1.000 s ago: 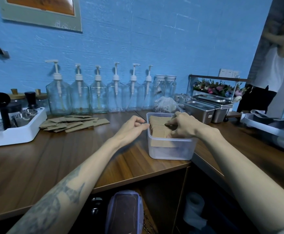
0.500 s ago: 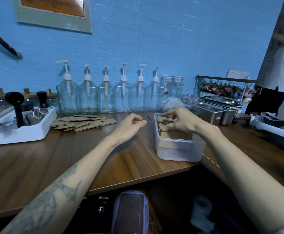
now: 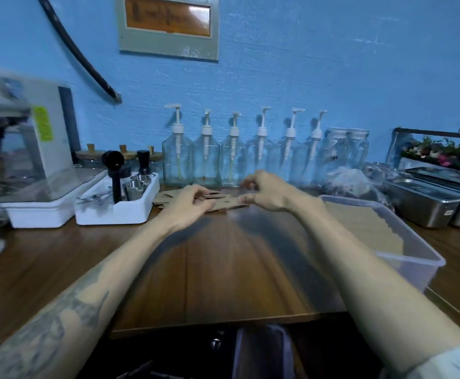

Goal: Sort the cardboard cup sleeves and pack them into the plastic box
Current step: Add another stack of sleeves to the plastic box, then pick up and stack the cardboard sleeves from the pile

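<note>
Right now your left hand [image 3: 190, 203] sits on the loose pile of cardboard cup sleeves [image 3: 223, 204] at the back of the wooden counter [image 3: 223, 269], fingers curled down onto the top pieces; motion blur keeps me from telling whether they actually pinch a sleeve or only rest on it. Your right hand [image 3: 267, 192] hovers just beside it, over the pile's right end, fingers loosely bent and spread with the thumb pointing left, and nothing in it that shows. Both forearms reach forward across the counter from the near edge, the left one tattooed.

Flat brown sleeves fan out under and between your hands, lying overlapped just in front of the row of glass pump bottles [image 3: 234, 160] against the blue wall. Off to your right, well apart from the pile, stands the clear plastic box [image 3: 414, 258], with a stack of sleeves [image 3: 365, 228] already packed inside it.

Left of the pile sits a white tray [image 3: 114, 214] holding a black-handled tool and small metal cups, and beyond that a white machine [image 3: 40, 149]. Behind the box, steel pans [image 3: 425, 203] line the right side of the counter.
</note>
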A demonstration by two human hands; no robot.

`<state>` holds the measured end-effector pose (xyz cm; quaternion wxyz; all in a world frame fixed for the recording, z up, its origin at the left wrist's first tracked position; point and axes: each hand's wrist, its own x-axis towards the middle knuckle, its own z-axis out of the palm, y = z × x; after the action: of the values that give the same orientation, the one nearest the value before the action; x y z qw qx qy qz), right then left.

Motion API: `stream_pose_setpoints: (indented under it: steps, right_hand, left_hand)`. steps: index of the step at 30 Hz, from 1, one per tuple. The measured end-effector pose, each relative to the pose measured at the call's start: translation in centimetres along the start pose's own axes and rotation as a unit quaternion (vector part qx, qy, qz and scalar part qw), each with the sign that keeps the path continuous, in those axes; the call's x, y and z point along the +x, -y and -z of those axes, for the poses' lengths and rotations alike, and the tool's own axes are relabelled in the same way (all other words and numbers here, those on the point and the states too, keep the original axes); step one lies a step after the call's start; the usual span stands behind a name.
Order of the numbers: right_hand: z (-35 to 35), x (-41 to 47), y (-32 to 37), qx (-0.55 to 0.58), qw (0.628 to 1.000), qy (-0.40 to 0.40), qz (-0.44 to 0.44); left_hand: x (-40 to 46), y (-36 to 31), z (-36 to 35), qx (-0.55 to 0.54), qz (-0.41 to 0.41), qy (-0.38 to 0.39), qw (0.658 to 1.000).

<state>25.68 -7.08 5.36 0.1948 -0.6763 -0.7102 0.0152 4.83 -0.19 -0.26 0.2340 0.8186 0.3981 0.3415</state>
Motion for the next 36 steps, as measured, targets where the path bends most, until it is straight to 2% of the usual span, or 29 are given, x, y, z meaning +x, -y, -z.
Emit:
stream_pose_setpoints:
  steps: [7, 12, 15, 28, 36]
  right_hand:
    - [-7.0, 5.4, 1.2, 0.005, 1.0, 0.026, 0.01]
    - [-9.6, 9.3, 0.4, -0.017, 0.999, 0.036, -0.001]
    - [-10.3, 11.8, -0.1, -0.004, 0.999, 0.043, -0.016]
    - [-12.7, 17.8, -0.9, 0.025, 0.995, 0.075, -0.063]
    - [-11.3, 16.3, -2.0, 0.16, 0.985, 0.024, -0.066]
  left_hand:
    - [1.5, 5.3, 2.2, 0.089, 0.034, -0.008, 0.995]
    - [2.3, 7.7, 1.1, 0.217, -0.018, -0.017, 0.976]
    - [2.7, 8.8, 0.1, 0.263, -0.034, 0.007, 0.964]
    - [3.1, 9.8, -0.2, 0.179, -0.014, 0.005, 0.984]
    - [3.0, 9.5, 0.0, 0.165, -0.019, 0.007, 0.986]
